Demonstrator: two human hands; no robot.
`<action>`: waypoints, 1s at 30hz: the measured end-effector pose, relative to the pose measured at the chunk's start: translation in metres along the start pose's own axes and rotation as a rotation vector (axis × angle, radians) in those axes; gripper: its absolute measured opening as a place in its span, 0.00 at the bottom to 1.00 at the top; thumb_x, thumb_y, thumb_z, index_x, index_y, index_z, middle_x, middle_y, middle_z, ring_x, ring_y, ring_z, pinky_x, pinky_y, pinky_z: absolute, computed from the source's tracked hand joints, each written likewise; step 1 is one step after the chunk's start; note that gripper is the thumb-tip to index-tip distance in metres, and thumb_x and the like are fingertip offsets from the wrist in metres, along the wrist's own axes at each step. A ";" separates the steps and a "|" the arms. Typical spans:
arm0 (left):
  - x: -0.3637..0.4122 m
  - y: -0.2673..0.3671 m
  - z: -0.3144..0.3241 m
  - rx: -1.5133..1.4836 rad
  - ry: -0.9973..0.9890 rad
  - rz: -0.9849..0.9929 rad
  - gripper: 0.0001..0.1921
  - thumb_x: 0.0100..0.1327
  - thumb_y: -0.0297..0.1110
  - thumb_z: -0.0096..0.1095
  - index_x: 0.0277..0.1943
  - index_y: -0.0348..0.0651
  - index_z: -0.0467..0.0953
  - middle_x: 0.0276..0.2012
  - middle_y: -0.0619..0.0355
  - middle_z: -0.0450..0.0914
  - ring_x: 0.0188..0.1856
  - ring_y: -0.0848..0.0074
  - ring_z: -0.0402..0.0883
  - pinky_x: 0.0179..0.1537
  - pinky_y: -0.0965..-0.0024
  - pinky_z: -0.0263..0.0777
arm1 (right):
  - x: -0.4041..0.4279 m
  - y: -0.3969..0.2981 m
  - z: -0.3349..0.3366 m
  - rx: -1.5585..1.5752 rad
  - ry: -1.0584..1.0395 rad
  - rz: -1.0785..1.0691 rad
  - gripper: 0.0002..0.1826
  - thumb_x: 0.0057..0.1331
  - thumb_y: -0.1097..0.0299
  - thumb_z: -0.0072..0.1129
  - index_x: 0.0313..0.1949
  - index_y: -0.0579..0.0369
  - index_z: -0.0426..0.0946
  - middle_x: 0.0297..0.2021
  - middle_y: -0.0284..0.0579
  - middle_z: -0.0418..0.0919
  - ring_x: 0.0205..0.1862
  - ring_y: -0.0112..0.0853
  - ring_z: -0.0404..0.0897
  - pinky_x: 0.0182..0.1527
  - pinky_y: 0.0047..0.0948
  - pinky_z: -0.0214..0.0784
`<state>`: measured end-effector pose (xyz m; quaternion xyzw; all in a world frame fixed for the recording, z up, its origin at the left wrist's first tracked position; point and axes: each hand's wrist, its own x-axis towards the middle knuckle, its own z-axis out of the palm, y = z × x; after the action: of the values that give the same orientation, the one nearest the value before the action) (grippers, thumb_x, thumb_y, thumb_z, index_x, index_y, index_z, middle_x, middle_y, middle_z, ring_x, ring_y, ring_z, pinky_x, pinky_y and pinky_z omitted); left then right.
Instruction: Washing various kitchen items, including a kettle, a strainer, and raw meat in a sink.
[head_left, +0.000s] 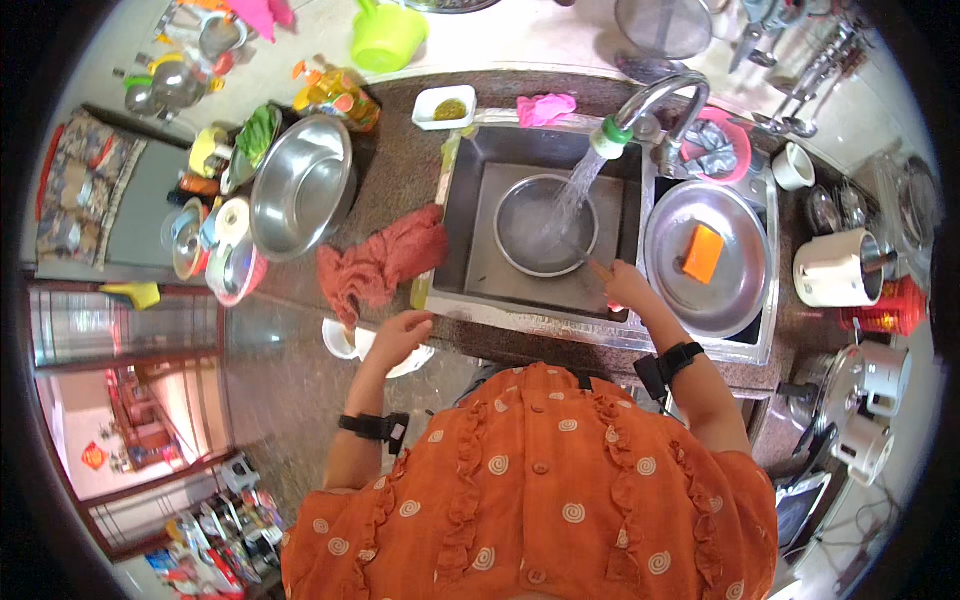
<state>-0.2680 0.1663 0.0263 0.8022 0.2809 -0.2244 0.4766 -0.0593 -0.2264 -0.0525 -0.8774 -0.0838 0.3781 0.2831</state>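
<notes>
In my right hand (627, 286) is a slim utensil with a brown handle, its far end dipping into a round metal bowl (525, 259) in the sink (495, 289). Something small and red shows below that hand. Water runs from the faucet (613, 135) into the bowl. My left hand (405, 335), holding nothing visible, hovers near the counter's front edge, fingers loosely curled. A red cloth (382, 259) lies on the counter beyond it. To the right of the sink basin, an orange sponge (703, 253) rests in a wide metal basin (667, 300).
A large metal bowl (300, 187) stands tilted left of the sink. Behind the sink lie a white dish (444, 109) and a pink cloth (546, 109). A pink bowl (739, 142) sits behind the wide basin. White containers (341, 339) show below the counter's front edge.
</notes>
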 end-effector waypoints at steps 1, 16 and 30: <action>-0.005 -0.012 0.024 0.006 0.040 0.034 0.19 0.64 0.41 0.61 0.53 0.39 0.78 0.45 0.54 0.83 0.45 0.72 0.82 0.45 0.70 0.75 | -0.003 0.005 -0.002 -0.095 0.110 -0.096 0.18 0.58 0.59 0.57 0.38 0.62 0.73 0.36 0.65 0.80 0.41 0.55 0.79 0.44 0.49 0.71; 0.103 -0.104 -0.080 0.332 0.962 -0.170 0.41 0.52 0.62 0.64 0.61 0.40 0.70 0.60 0.44 0.70 0.61 0.51 0.68 0.60 0.58 0.64 | -0.058 0.029 0.001 -0.402 0.245 -0.102 0.28 0.63 0.65 0.54 0.62 0.51 0.61 0.38 0.61 0.79 0.41 0.56 0.79 0.44 0.53 0.69; 0.134 -0.062 -0.055 0.444 0.749 0.221 0.48 0.51 0.69 0.61 0.70 0.50 0.57 0.73 0.50 0.46 0.73 0.50 0.43 0.64 0.33 0.43 | -0.049 -0.010 0.086 -0.429 0.210 0.123 0.20 0.63 0.58 0.53 0.49 0.58 0.69 0.36 0.62 0.80 0.41 0.56 0.79 0.44 0.53 0.70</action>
<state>-0.2054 0.2708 -0.0732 0.9362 0.2917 0.0789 0.1793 -0.1542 -0.1983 -0.0646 -0.9554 -0.0786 0.2750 0.0736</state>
